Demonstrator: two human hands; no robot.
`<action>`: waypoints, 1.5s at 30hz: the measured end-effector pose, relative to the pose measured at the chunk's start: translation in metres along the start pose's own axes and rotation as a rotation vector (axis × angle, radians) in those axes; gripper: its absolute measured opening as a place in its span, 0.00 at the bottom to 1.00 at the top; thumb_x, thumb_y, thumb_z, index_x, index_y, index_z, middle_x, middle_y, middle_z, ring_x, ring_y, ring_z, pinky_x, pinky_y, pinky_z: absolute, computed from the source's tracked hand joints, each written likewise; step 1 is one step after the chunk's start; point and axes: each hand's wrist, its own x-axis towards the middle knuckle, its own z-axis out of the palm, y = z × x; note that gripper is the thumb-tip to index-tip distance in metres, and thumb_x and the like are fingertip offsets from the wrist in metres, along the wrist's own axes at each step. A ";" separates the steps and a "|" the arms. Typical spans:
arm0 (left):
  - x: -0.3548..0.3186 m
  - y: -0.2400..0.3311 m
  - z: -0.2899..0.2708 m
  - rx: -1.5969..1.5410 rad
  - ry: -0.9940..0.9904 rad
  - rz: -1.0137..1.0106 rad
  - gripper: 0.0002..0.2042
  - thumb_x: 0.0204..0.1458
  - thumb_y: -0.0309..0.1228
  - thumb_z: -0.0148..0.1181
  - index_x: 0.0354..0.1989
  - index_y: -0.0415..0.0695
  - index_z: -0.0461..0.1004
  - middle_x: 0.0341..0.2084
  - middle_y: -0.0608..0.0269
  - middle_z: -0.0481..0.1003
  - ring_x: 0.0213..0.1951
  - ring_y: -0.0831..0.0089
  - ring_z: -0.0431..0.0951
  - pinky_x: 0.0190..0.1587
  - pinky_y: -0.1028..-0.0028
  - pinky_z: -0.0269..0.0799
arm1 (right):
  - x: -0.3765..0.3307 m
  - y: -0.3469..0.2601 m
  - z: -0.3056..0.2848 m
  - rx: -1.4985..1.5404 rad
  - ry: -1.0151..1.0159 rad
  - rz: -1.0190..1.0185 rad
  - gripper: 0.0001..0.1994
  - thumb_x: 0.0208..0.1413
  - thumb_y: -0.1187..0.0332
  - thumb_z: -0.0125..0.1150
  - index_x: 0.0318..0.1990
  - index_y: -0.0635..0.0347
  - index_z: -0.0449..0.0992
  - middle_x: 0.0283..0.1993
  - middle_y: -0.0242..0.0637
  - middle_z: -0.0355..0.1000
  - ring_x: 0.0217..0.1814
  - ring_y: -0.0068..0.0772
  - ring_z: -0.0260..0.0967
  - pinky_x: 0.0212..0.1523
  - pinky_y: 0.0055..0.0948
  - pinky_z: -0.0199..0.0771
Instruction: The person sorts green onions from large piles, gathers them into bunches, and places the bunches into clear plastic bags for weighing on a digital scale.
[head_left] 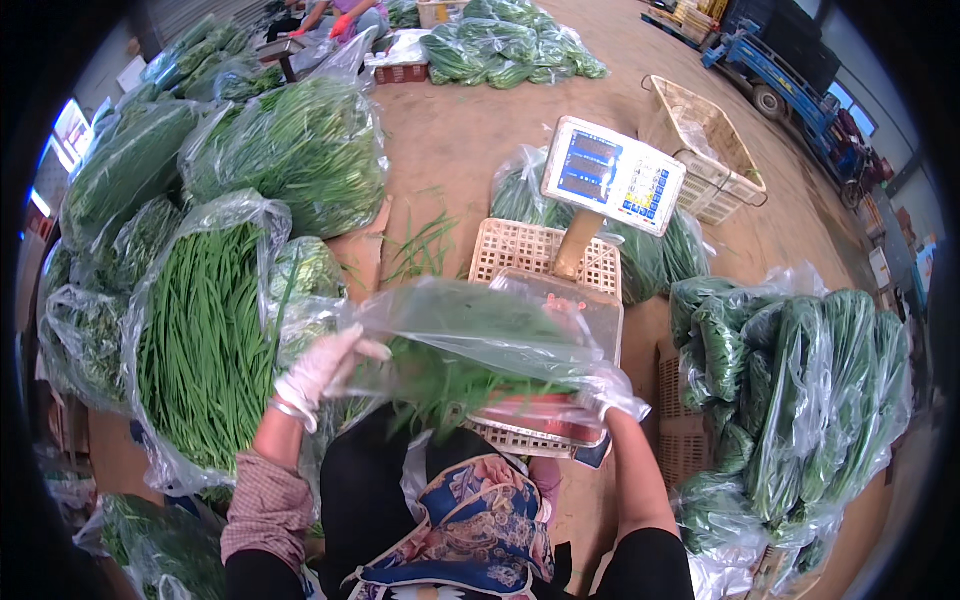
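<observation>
Between my hands a clear plastic bag (470, 325) is stretched, smeared by motion, with long green leafy stalks (428, 385) in it and hanging from its near left side. My left hand (322, 368), in a whitish glove, pinches the bag's left end. At the other end my gloved right hand (603, 392) is closed on the gathered plastic; the bunched film partly hides its fingers. Beneath the bag stands a digital scale (615, 178) with its display tilted up. A pale plastic crate (500, 250) rests on it, mostly covered by the bag.
To my left stands an open bag of long green stalks (205, 345), beside several filled bags (290, 150). Bagged greens (815, 400) are stacked on crates at my right. Beyond the scale lies a cream crate (705, 150). Another person (345, 20) sits at the far left; loose leaves (425, 248) litter the floor.
</observation>
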 end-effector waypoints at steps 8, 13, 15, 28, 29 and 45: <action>0.003 0.075 0.014 0.423 0.420 0.356 0.17 0.48 0.42 0.60 0.35 0.39 0.75 0.26 0.61 0.75 0.29 0.74 0.73 0.34 0.75 0.69 | -0.033 0.000 -0.027 0.569 -0.136 0.038 0.32 0.33 0.65 0.76 0.51 0.59 0.72 0.46 0.36 0.74 0.44 0.31 0.70 0.44 0.31 0.70; 0.017 0.052 0.035 0.285 0.302 0.574 0.32 0.46 0.40 0.63 0.57 0.36 0.61 0.49 0.50 0.69 0.52 0.66 0.70 0.55 0.73 0.64 | -0.068 -0.041 -0.043 -0.209 0.047 -0.056 0.37 0.37 0.57 0.73 0.56 0.61 0.66 0.52 0.49 0.69 0.53 0.48 0.67 0.51 0.38 0.67; 0.007 0.042 0.038 0.413 0.297 0.636 0.37 0.46 0.40 0.63 0.62 0.37 0.53 0.57 0.47 0.61 0.59 0.61 0.62 0.61 0.70 0.56 | -0.071 -0.046 -0.042 -0.250 0.069 -0.047 0.35 0.40 0.57 0.71 0.56 0.62 0.66 0.52 0.49 0.69 0.53 0.48 0.68 0.52 0.38 0.67; -0.187 -0.189 -0.023 0.277 1.349 0.469 0.11 0.51 0.29 0.56 0.41 0.38 0.70 0.38 0.48 0.71 0.43 0.55 0.72 0.49 0.65 0.67 | -0.147 -0.172 0.006 0.535 -0.019 -0.591 0.21 0.52 0.76 0.59 0.55 0.65 0.67 0.44 0.36 0.72 0.42 0.22 0.69 0.45 0.23 0.70; -0.199 -0.201 -0.036 0.487 1.411 0.373 0.12 0.50 0.29 0.56 0.41 0.37 0.69 0.37 0.47 0.70 0.43 0.54 0.71 0.48 0.65 0.67 | -0.152 -0.192 0.018 0.567 -0.013 -0.672 0.20 0.53 0.76 0.58 0.54 0.65 0.68 0.45 0.37 0.73 0.42 0.23 0.71 0.45 0.23 0.70; -0.198 -0.243 -0.044 0.242 1.222 0.398 0.07 0.51 0.27 0.57 0.37 0.40 0.70 0.35 0.54 0.72 0.38 0.62 0.74 0.43 0.68 0.69 | -0.128 -0.409 0.271 0.957 -0.715 -0.118 0.11 0.55 0.65 0.59 0.41 0.59 0.69 0.28 0.30 0.73 0.24 0.17 0.71 0.14 0.13 0.64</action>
